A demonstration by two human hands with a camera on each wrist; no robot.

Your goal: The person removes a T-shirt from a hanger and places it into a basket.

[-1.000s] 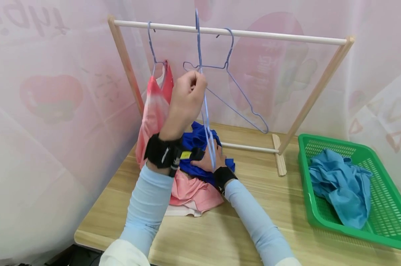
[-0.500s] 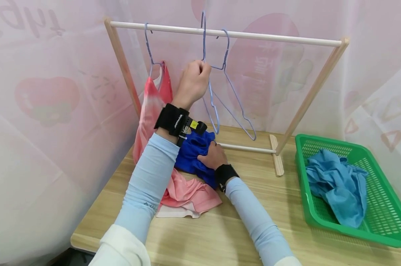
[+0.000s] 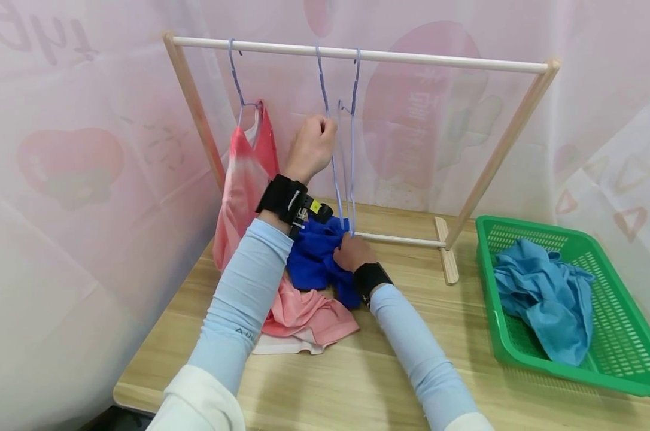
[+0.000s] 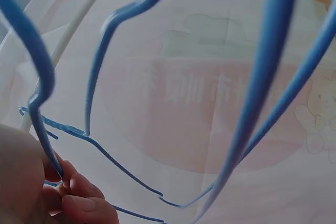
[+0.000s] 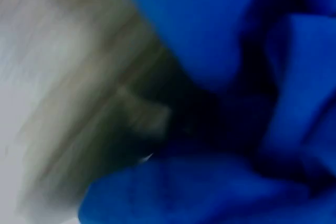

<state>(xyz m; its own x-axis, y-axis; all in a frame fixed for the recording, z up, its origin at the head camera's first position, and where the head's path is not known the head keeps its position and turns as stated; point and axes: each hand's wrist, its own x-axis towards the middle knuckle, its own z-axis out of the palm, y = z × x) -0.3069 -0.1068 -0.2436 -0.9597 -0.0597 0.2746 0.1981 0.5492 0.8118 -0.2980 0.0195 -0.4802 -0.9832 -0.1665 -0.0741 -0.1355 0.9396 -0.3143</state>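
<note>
My left hand (image 3: 313, 146) pinches a blue wire hanger (image 3: 335, 173) below its hook, and the hook's top now meets the rail. In the left wrist view, the left thumb and fingers (image 4: 84, 203) close on the blue wire. Down by the table, my right hand (image 3: 354, 252) grips a bunched dark blue garment (image 3: 311, 254); that cloth fills much of the blurred right wrist view, where the fingers are hidden. Just right of the held hanger, a second blue hanger (image 3: 353, 155) hangs nearly edge-on. A pink garment (image 3: 241, 197) hangs from another hanger (image 3: 236, 78) at left.
The wooden rack has a white rail (image 3: 438, 58) and a lower bar (image 3: 403, 240). Pink and white cloth (image 3: 309, 320) lies on the table (image 3: 325, 389) in front. At right stands a green basket (image 3: 497, 323) holding a teal garment (image 3: 546, 299).
My left hand shifted right, and the held hanger's hook dropped from above the rail to it. The second hanger swung edge-on. My right hand stayed low, bunching the blue garment.
</note>
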